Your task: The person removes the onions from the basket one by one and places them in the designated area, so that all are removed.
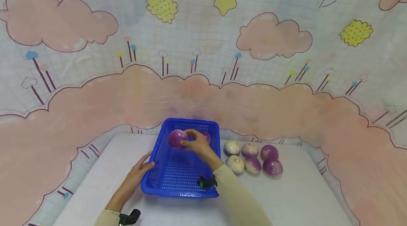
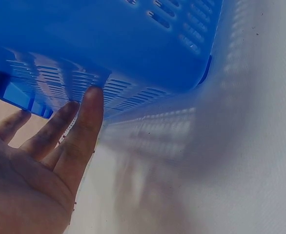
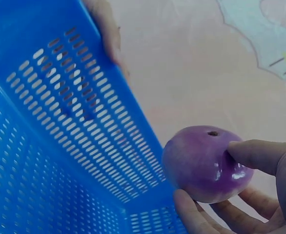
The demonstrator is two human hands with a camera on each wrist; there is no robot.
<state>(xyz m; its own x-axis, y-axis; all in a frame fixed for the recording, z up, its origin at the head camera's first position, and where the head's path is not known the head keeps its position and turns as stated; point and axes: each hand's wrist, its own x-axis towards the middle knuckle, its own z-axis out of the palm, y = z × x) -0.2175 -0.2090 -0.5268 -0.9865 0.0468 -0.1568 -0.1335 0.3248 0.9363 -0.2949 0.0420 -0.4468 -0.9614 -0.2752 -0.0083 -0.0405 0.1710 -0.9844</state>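
Observation:
Over the blue plastic basket (image 1: 181,192), my right hand (image 1: 198,144) holds a glossy purple turnip (image 1: 177,139) between thumb and fingers. In the right wrist view this turnip (image 3: 206,163) shows a small brown dimple, and the basket's slotted wall (image 3: 91,112) is beside it. My left hand (image 1: 135,173) is at the basket's left side, thumb near the rim; in the left wrist view its fingers (image 2: 87,122) are straight against the outer wall. Another purple turnip (image 1: 206,136) is inside the basket's far right part, partly hidden by my right hand.
Right of the basket, several turnips sit on the white table (image 1: 302,190) in two rows: pale ones (image 1: 235,164) nearest the basket, purple ones (image 1: 272,167) farther right. Behind the table hangs a cloth (image 1: 190,102) printed with clouds and stars.

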